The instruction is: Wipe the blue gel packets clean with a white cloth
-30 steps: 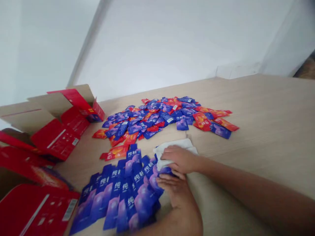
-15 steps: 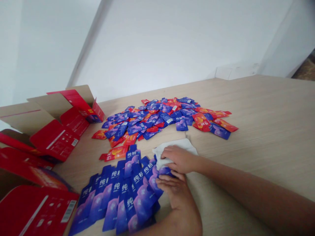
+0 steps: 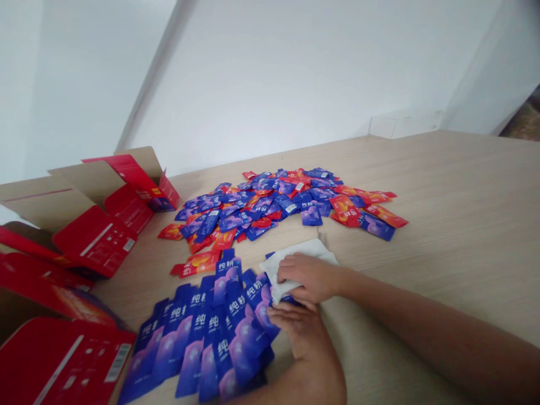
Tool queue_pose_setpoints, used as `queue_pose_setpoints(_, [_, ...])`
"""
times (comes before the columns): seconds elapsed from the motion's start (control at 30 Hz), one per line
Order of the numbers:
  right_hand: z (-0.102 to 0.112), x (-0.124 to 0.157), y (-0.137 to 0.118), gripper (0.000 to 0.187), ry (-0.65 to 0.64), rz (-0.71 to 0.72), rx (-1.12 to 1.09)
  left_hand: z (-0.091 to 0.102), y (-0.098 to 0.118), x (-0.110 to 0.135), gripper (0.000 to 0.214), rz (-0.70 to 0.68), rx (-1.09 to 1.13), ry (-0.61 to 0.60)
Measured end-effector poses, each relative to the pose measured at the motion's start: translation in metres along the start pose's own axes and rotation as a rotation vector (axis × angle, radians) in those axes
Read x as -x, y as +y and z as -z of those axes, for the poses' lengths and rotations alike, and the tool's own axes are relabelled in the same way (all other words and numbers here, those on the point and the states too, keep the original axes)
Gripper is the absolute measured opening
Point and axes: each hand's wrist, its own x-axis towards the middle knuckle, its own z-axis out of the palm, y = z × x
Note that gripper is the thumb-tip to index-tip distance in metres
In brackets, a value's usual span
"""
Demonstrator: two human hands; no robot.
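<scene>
A white cloth (image 3: 301,253) lies bunched beneath my right hand (image 3: 310,277), whose fingers are curled on it. Under the cloth, mostly hidden, is a blue-purple pouch (image 3: 290,299); only slivers of it show. My left hand (image 3: 296,327) is at the near edge of that pouch, fingers bent over it and close to my right hand; the thumb is hard to make out. Left of my hands, several blue-purple pouches (image 3: 200,337) lie overlapped in a fan, printed side up.
A loose heap of blue and red-orange pouches (image 3: 261,205) spreads across the table (image 3: 442,236) farther back. Opened red cartons (image 3: 95,239) stand along the left, flaps raised. A white wall (image 3: 295,84) rises behind the table, with a small white box (image 3: 405,124) against it.
My right hand and the cloth have shifted slightly over the pouch, covering more of its middle, while a blue corner now shows at the far side. My left hand stays in place.
</scene>
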Motion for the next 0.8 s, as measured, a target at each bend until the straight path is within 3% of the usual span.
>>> queue_pose_setpoints(0.27, [-0.003,-0.005,0.008,0.019,0.080,-0.225,0.166,0.003,-0.003,0.002,0.036,0.011,-0.020,0.031])
queue_pose_setpoints(0.53, [-0.002,-0.002,-0.002,0.021,0.009,-0.006,0.048,0.002,-0.003,0.000,0.034,0.036,0.127,0.004])
queue_pose_setpoints(0.7, [-0.002,-0.005,0.006,0.019,0.077,-0.155,0.080,0.004,-0.005,0.001,0.040,0.055,0.329,0.063])
queue_pose_setpoints(0.8, [-0.002,-0.005,0.008,0.020,0.107,-0.180,0.099,0.002,-0.003,0.001,0.041,0.075,0.337,0.076])
